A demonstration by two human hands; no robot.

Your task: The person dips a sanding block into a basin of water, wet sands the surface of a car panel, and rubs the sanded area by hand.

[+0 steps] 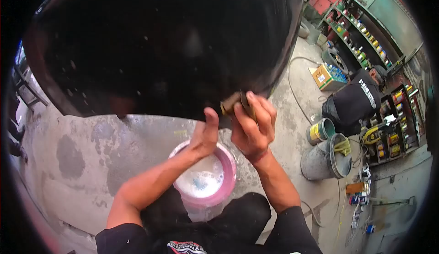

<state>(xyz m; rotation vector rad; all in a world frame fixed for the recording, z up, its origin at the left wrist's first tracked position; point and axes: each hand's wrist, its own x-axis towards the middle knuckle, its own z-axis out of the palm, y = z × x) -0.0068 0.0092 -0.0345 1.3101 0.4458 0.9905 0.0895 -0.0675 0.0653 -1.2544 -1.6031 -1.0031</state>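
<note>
A large, glossy black car panel [151,48], speckled with pale spots, fills the upper part of the head view. At its lower edge my left hand [206,135] is closed on the rim, its thumb up against the front and its other fingers mostly hidden. My right hand [256,128], to the right of it, pinches a folded brownish piece of sandpaper [231,103] against the panel near its lower right edge. Below both hands stands a pink bucket [231,167] with foamy, whitish water [201,181] in it.
To the right are a large grey bucket [315,162], a smaller pail [315,137] and a cardboard box [321,78] with blue items. A person in a black shirt [359,98] crouches by shelves [361,29] of cans. A hose [292,87] crosses the floor.
</note>
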